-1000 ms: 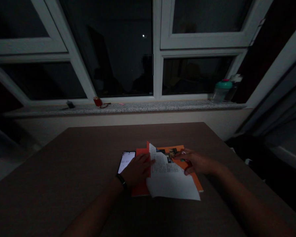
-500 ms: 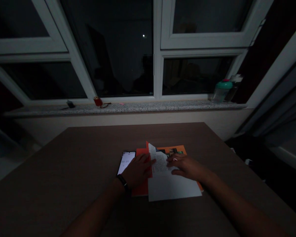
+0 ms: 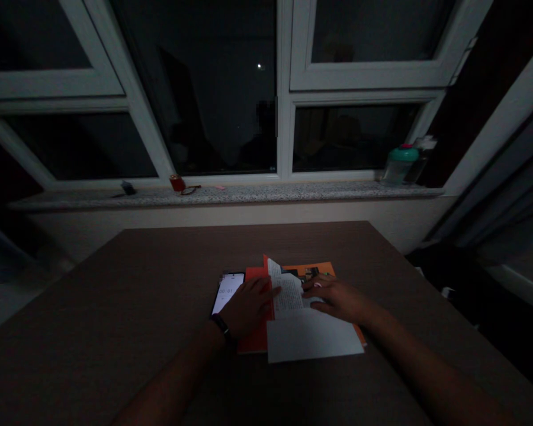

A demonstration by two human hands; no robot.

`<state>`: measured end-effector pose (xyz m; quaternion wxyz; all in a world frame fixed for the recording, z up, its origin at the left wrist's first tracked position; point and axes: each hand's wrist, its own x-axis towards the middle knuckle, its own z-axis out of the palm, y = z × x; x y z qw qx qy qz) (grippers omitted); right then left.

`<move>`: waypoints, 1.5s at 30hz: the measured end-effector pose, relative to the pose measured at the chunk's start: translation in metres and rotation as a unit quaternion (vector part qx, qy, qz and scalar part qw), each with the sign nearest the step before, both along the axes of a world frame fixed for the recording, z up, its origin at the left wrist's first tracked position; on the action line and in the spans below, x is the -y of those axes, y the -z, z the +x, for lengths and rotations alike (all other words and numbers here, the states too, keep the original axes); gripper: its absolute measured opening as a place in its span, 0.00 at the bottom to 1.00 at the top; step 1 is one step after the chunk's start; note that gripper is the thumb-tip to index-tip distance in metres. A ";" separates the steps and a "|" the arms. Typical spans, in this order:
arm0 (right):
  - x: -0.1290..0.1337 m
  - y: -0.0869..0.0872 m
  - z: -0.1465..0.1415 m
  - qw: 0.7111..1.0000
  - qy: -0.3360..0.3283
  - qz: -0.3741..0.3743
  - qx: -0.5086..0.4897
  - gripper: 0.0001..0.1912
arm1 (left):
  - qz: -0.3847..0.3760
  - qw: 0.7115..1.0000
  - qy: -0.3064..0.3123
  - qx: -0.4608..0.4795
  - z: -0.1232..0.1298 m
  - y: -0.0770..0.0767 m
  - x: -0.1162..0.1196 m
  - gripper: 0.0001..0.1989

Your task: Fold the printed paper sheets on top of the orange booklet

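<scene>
A booklet with a red-orange cover [image 3: 255, 331] lies on the table, with an orange sheet or back cover [image 3: 313, 269] showing behind it. A white printed page [image 3: 311, 334] is folded over it, its lower half lying flat. My left hand [image 3: 249, 307] rests flat on the red cover beside the page, next to a lit smartphone [image 3: 226, 293] showing small digits. A dark band [image 3: 220, 324] circles that wrist. My right hand [image 3: 337, 299] presses on the fold of the white page, fingertips curled over it.
The booklet sits on a dark brown table [image 3: 115, 278] below a speckled stone window sill [image 3: 249, 194]. On the sill are a water bottle with a teal lid [image 3: 400, 165], a small red object [image 3: 176, 183], and eyeglasses [image 3: 190, 190].
The white page has gone from a raised, curving sheet to lying flatter and creased. My right hand has moved down and left onto it. My left hand has barely moved.
</scene>
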<state>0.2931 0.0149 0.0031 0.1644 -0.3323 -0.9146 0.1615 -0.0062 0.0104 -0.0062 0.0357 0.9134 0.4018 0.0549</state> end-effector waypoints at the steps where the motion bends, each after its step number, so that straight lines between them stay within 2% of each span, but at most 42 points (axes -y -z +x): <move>1: 0.000 0.000 0.000 1.000 0.005 0.000 -0.001 0.14 | 0.002 1.000 0.002 0.002 0.000 -0.001 0.000 0.24; 7: -0.001 0.002 0.001 1.000 0.011 0.007 -0.014 0.12 | 0.007 1.000 -0.018 -0.004 0.004 -0.004 0.004 0.21; 16: 0.004 0.007 -0.007 0.999 -0.016 -0.012 -0.042 0.11 | 0.034 0.997 -0.072 0.006 0.005 0.004 0.001 0.21; 20: 0.008 0.009 -0.013 0.998 -0.036 -0.016 -0.051 0.11 | 0.058 0.996 -0.066 0.032 0.008 0.001 0.001 0.21; 23: 0.010 0.009 -0.018 0.998 -0.026 -0.016 -0.051 0.11 | 0.061 0.995 -0.064 0.037 0.011 0.000 0.002 0.20; 29: 0.009 0.012 -0.028 0.999 0.000 -0.006 -0.052 0.13 | 0.058 0.994 -0.091 0.023 0.016 0.004 0.003 0.28; 33: 0.007 0.018 -0.029 0.998 0.007 0.006 -0.066 0.14 | 0.052 0.994 -0.099 0.011 0.017 0.008 0.005 0.30; 37: 0.008 0.019 -0.028 0.998 0.007 -0.007 -0.067 0.18 | 0.047 0.994 -0.102 0.010 0.017 0.011 0.005 0.31; 41: 0.011 0.012 -0.026 0.998 0.005 -0.025 -0.051 0.26 | 0.047 0.993 -0.103 0.016 0.016 0.014 0.004 0.32; 45: 0.015 0.005 -0.024 0.998 -0.004 -0.043 -0.039 0.35 | 0.046 0.993 -0.102 0.022 0.018 0.009 0.007 0.31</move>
